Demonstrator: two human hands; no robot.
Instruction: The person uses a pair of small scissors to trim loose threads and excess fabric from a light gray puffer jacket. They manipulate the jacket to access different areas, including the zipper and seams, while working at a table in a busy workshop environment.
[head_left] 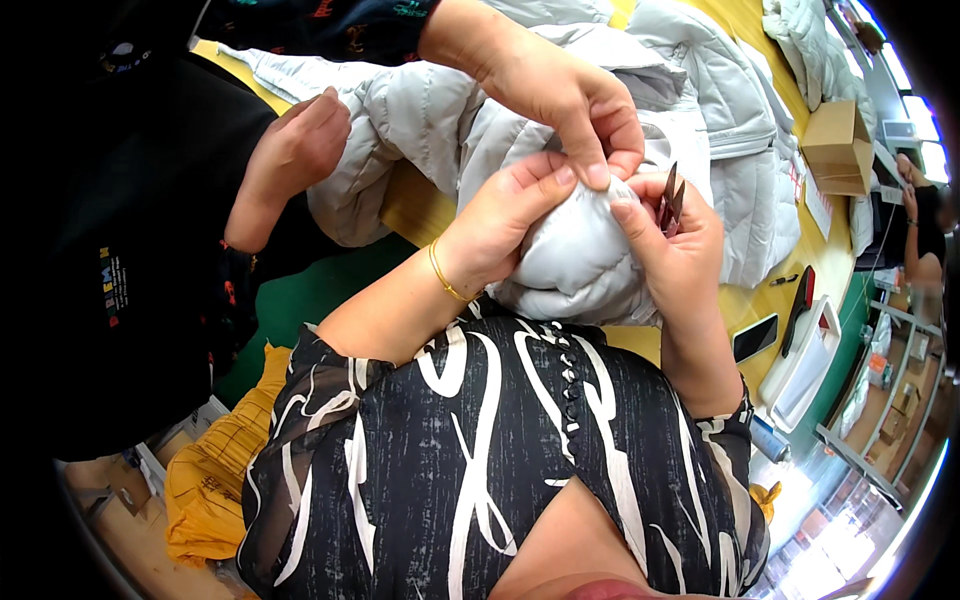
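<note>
A light grey padded jacket [580, 255] is bunched up in front of my chest. My left hand [505, 215], with a gold bracelet at the wrist, is closed on its fabric, thumb and fingers pinching the upper edge. My right hand [682, 245] grips a pair of thread snips [674, 200], blades pointing up, while its thumb presses on the same fold. Between my hands a co-worker's hand [555, 95] reaches in from above and pinches the fabric at that spot. The co-worker's other hand [300, 145] hovers at the left beside a grey sleeve.
More grey padded garments [735, 140] cover the yellow table [405, 205]. On the right are a cardboard box [838, 148], a phone [755, 338], a black-handled tool [798, 310] and a white tray [800, 365]. The co-worker in black [130, 250] stands close at my left. Yellow cloth [220, 470] hangs below.
</note>
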